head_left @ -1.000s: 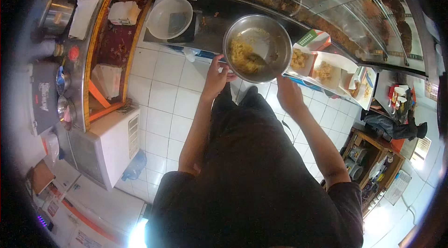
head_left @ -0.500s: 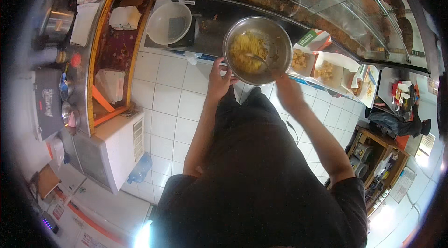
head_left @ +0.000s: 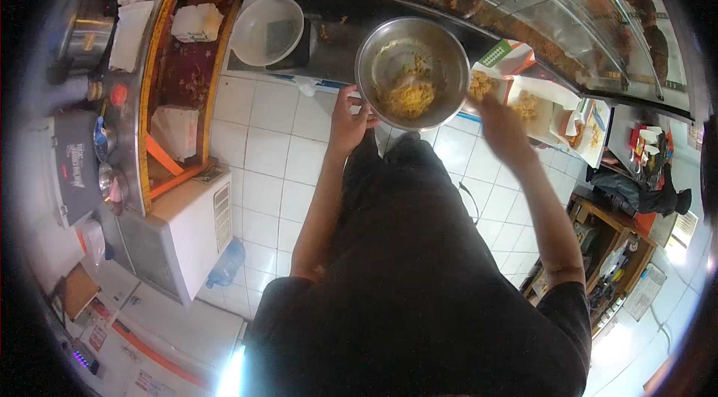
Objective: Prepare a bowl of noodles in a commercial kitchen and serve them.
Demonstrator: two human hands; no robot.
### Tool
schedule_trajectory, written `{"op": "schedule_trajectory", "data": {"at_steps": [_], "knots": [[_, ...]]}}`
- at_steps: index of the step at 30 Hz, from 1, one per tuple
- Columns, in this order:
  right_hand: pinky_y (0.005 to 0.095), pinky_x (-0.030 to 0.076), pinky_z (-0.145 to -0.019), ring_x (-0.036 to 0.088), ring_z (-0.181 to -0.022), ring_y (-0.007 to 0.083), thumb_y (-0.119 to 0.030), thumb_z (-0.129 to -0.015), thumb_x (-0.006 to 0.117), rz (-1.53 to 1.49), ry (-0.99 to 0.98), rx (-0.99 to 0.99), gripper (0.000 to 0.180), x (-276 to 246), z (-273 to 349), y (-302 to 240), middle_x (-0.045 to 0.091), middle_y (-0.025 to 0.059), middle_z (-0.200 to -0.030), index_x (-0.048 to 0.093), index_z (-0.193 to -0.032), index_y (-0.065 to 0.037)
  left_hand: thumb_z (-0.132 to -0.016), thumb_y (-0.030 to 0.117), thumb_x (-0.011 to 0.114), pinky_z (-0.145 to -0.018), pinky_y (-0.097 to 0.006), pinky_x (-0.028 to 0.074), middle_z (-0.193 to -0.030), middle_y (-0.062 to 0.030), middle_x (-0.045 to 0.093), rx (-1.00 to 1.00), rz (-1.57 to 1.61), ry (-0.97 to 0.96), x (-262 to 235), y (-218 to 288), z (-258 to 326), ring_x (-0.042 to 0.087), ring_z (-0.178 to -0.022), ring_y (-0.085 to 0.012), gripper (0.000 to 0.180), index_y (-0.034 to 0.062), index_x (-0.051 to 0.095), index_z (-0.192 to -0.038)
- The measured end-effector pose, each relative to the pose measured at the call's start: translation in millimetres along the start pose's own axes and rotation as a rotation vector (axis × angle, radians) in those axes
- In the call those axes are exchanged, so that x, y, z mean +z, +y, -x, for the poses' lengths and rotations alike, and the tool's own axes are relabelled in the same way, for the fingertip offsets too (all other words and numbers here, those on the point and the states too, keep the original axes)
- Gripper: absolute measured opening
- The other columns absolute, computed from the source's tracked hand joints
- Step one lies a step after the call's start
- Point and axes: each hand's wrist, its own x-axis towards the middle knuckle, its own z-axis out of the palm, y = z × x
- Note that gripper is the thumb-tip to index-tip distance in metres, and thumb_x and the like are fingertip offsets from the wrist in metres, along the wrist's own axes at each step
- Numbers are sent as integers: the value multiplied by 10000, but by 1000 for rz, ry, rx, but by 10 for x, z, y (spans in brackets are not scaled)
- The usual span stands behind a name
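A steel mixing bowl [head_left: 374,49] sits at the counter's front edge, with a mound of yellow noodle-like food [head_left: 410,98] in its near part. My left hand [head_left: 351,120] grips the bowl's near left rim, fingers on its outside and underside. Just right of the bowl, my right hand [head_left: 507,131] is closed and slightly blurred, beside the open food boxes. The spoon it held in the earlier frame is out of the bowl and barely shows now. Brown fried pieces [head_left: 480,84] lie in the nearest box.
A white plastic bowl [head_left: 247,42] rests on a dark scale left of the steel bowl. Open paper boxes [head_left: 557,87] of fried food line the counter's right side. A glass display case [head_left: 523,4] rises behind. At left stand a wooden-edged shelf [head_left: 153,45] and a white appliance [head_left: 191,229].
My right hand has lifted away from the bowl to the right, taking the spoon out. The food now sits gathered near the bowl's front. My left hand stays on the rim.
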Motion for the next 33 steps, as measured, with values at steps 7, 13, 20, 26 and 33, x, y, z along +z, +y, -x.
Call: {"op": "schedule_trajectory", "data": {"at_steps": [7, 13, 20, 26, 33], "knots": [[480, 521, -742, 639, -812, 370, -17, -839, 433, -177, 219, -335, 349, 1255, -533, 732, 630, 196, -834, 577, -1157, -30, -927, 13, 497, -710, -347, 607, -1009, -149, 514, -48, -48, -37, 127, 92, -99, 662, -818, -248, 376, 20, 313, -1255], [446, 541, -644, 641, -685, 350, -14, -831, 471, -118, -80, -8, 491, 21, 245, -299, 582, 189, -900, 454, -1317, -84, -932, 34, 503, -730, -348, 604, -1029, -161, 496, -31, -26, -30, -38, 32, -6, 660, -835, -255, 393, 32, 291, -1263], [462, 535, -590, 637, -662, 363, -51, -829, 493, -157, 308, 1, 407, 678, -34, -283, 562, 205, -897, 480, -1237, -58, -923, -8, 482, -683, -327, 607, -1017, -163, 509, 2, -84, 3, 65, 43, -15, 673, -797, -255, 365, 4, 312, -1246], [540, 499, -763, 611, -872, 444, -63, -868, 424, -311, 207, 315, 342, 690, -166, 125, 578, 281, -999, 495, -1191, 27, -922, -6, 483, -670, -328, 610, -1006, -165, 509, 8, -95, 22, 74, 112, 24, 672, -793, -254, 363, 4, 314, -1243], [526, 484, -765, 599, -895, 456, -41, -823, 444, -647, 66, 195, 353, 617, -544, -436, 581, 277, -1014, 527, -1160, 16, -943, 84, 511, -738, -373, 604, -1044, -186, 494, -5, -14, -54, -37, -31, -34, 664, -858, -301, 434, 44, 271, -1302]]}}
